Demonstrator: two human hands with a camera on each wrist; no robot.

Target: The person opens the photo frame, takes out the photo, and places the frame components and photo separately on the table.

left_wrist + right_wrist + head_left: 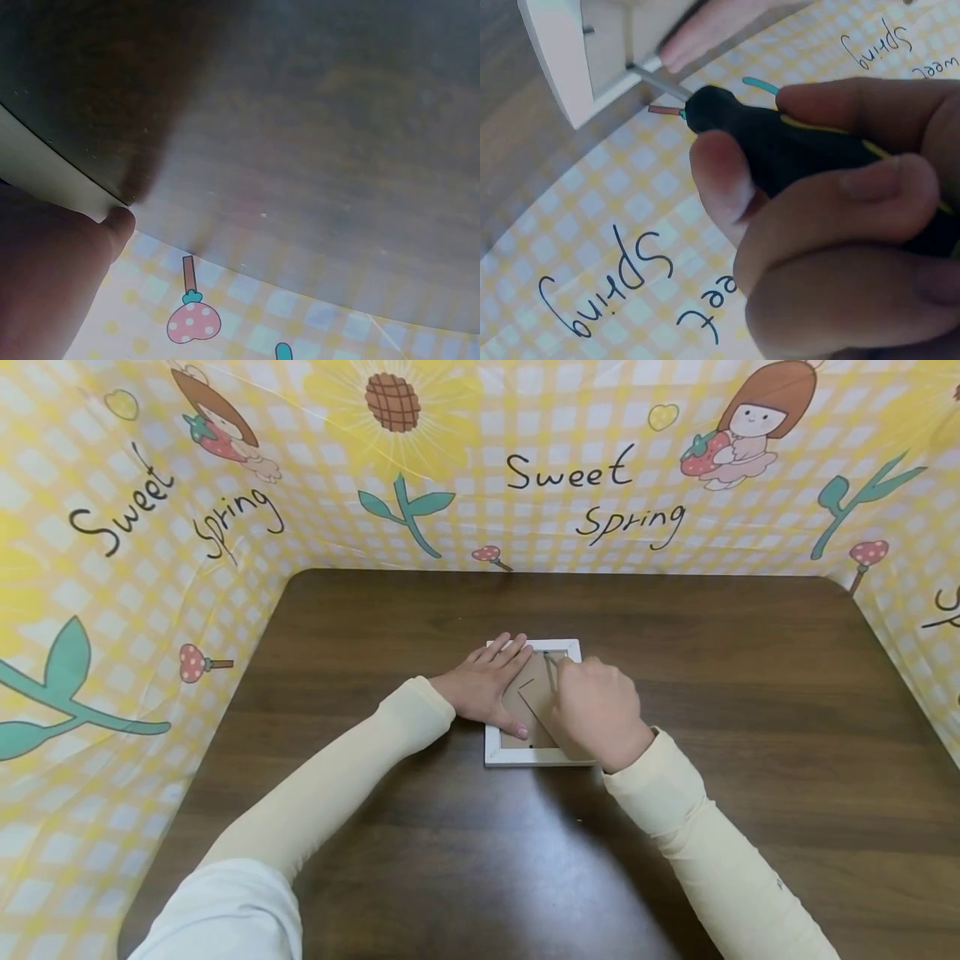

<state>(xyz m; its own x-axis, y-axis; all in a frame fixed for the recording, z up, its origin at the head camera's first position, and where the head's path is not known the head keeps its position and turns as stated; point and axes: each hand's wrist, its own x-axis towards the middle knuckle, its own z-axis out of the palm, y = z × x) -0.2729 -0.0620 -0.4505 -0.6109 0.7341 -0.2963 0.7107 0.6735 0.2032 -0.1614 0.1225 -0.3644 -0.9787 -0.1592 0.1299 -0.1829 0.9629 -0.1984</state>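
A white picture frame [534, 757] lies on the dark wooden table, with its brown backing board [542, 692] facing up. The board has a few thin dark lines cut into it. My left hand [487, 687] rests spread over the frame's left side, fingers towards the far edge and thumb on the board. My right hand [598, 708] grips a screwdriver with a black and yellow handle [795, 146]. In the right wrist view, the screwdriver's metal shaft [661, 82] reaches the board's edge beside the frame's inner rim. Part of the board is hidden beneath both hands.
The brown table [420, 860] has rounded far corners. Yellow checked cloth [465, 518] printed with flowers and "Sweet Spring" stands up around its far and side edges. Long cream sleeves [360, 760] cover both forearms.
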